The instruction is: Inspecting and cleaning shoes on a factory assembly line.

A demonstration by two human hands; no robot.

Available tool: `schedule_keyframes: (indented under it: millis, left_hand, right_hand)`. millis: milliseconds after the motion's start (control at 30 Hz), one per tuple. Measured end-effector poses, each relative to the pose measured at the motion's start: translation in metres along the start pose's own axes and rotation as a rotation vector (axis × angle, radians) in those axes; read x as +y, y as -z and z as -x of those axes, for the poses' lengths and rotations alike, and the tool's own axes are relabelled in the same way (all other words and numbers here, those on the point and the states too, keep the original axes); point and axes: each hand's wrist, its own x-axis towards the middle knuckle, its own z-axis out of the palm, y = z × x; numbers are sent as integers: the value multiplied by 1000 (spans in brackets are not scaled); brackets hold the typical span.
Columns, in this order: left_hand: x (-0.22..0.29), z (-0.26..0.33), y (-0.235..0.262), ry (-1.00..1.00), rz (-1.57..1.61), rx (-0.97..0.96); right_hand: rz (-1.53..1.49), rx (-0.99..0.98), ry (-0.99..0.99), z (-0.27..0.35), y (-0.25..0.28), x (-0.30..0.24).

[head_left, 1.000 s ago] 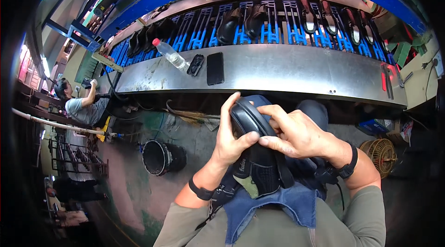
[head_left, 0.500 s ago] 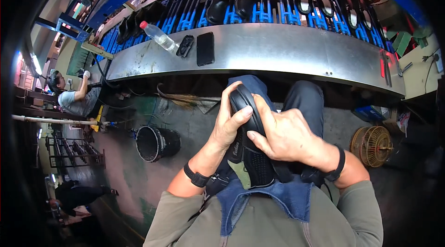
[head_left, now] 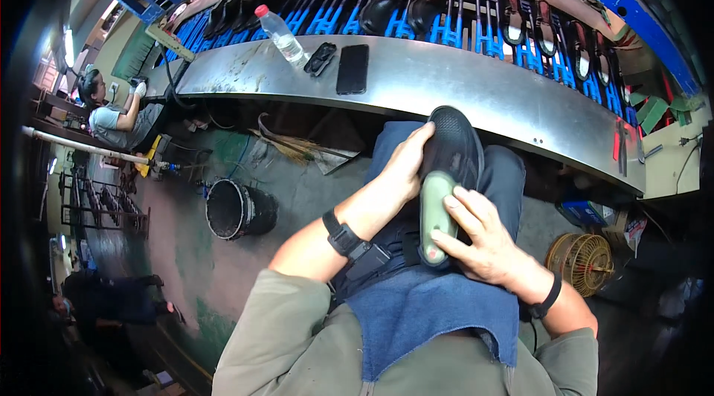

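A black shoe (head_left: pixel 465 150) with a mesh-like upper is held over my lap, its toe pointing away from me. A pale green shoe last (head_left: pixel 436 199) fills its opening and shows at the heel end. My left hand (head_left: pixel 405 162) grips the shoe along its left side, fingers mostly hidden underneath. At the heel end, my right hand (head_left: pixel 482 240) is closed on the last, with thumb and fingertips pressed on the green surface. A blue apron (head_left: pixel 439 307) covers my lap just below.
A metal bench (head_left: pixel 439 76) runs in front of me, bearing a phone (head_left: pixel 352 69), a black case (head_left: pixel 320 59) and a bottle (head_left: pixel 285 39). Behind it, blue racks hold several shoes (head_left: pixel 428 9). A black bucket (head_left: pixel 239 208) stands left, a round wicker-like basket (head_left: pixel 580 264) right. A co-worker (head_left: pixel 115 113) sits far left.
The shoe has turned so its toe points away and its green last faces up. My right hand has moved from the shoe's upper part down to the last. My view has shifted slightly.
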Motion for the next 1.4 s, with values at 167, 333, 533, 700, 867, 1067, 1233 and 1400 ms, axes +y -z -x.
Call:
schedule_keyframes:
  millis: [167, 333, 533, 700, 867, 1067, 1233, 1400]
  left_hand:
    - [25, 48, 18, 300, -1158, -83]
    - [-12, 25, -4, -600, -638, -87]
    - [6, -47, -34, -110, -483, -41]
    - [10, 1, -36, -36, -800, -310]
    - [-28, 86, -33, -542, -1706, -1122]
    - [-3, 20, -25, -763, -1530, -815]
    - [16, -8, -35, -536, -1163, -482]
    - [25, -42, -41, -301, -1102, -231]
  right_hand:
    - [-354, 388, -252, -63, 58, -1]
    - [-1097, 199, -1138, -33, -18, 111]
    - [-1090, 338, -1141, -26, -17, 160]
    - [-1042, -45, -897, -14, 28, 126]
    - [-444, -448, -116, 36, 42, 34]
    - [-523, -85, -240, 19, 27, 109]
    - [-831, -15, -518, -7, 34, 156]
    - [-803, -43, -810, -14, 22, 180]
